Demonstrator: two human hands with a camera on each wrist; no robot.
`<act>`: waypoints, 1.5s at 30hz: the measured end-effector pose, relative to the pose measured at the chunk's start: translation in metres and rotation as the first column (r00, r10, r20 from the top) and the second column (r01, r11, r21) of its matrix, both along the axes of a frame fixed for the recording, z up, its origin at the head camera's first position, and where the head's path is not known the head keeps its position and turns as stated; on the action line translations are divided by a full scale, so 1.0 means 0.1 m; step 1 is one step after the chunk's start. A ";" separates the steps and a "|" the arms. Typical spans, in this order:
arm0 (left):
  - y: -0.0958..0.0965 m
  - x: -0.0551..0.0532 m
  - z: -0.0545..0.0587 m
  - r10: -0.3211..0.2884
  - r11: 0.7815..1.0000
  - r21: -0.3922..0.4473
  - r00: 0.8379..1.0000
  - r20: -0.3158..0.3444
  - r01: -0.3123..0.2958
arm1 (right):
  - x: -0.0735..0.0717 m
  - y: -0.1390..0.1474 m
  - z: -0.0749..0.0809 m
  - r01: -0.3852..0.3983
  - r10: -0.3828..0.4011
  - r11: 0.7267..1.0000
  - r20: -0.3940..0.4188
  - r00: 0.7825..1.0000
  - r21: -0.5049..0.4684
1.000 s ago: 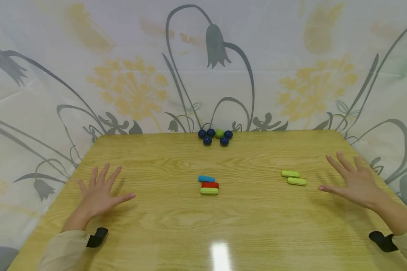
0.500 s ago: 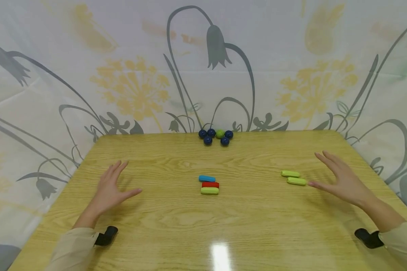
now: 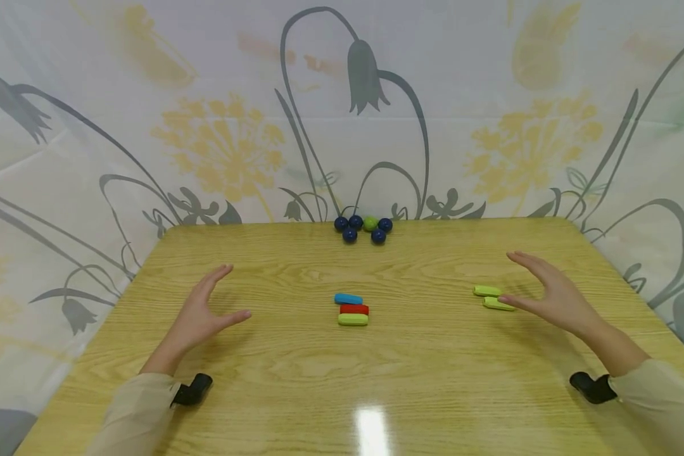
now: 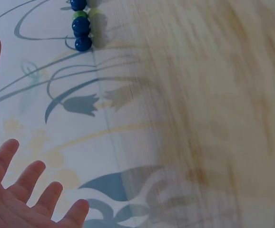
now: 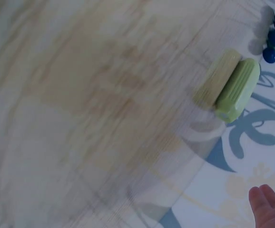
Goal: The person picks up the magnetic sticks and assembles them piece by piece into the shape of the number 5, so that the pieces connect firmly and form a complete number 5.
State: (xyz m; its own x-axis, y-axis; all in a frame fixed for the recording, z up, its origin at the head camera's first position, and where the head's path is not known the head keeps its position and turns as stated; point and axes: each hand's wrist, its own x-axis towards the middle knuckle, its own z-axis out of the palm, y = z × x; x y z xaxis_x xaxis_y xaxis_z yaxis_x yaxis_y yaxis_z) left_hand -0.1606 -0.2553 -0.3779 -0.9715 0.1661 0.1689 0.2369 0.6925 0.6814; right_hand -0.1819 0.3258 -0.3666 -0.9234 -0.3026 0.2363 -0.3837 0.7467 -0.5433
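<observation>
Prob. an approach step: neither hand grips anything. R hand [image 3: 558,304] hovers nr the two sticks on the right, fingers extended, thumb set apart — in the head view its tip overlaps the front lime-green stick [image 3: 494,304]; can't tell if it touches. The rear lime-green stick [image 3: 486,291] lies just behind. L hand [image 3: 202,316], fingers likewise stretched w/ thumb out, is well apart from the middle group: blue stick [image 3: 348,299], red stick [image 3: 354,309], nearer lime-green stick [image 3: 353,320]. Picking one up would call for lowering a hand and pinching it, thumb opposite fingers. Sticks are short, rounded bars, prob. plastic; one green shows ribbing in the R wrist view. Surface [image 3: 285,380] is wood-grained, a bit glossy; navy balls [image 3: 350,235] & green ball [image 3: 370,223] at its far edge look smooth, shiny.
</observation>
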 end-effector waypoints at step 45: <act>0.55 -0.19 -0.05 -0.123 0.973 0.200 0.991 0.048 0.111 | -0.30 -0.50 -0.12 -0.128 0.126 0.987 -0.028 0.992 -0.101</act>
State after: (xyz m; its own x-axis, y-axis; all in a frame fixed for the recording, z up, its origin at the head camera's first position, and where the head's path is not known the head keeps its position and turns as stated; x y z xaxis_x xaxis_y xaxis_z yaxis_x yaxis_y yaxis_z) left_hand -0.1792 -0.2006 -0.3829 -0.9565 0.2489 0.1522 0.2635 0.5133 0.8168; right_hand -0.2123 0.2758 -0.3788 -0.8734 -0.3903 0.2912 -0.4842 0.6320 -0.6051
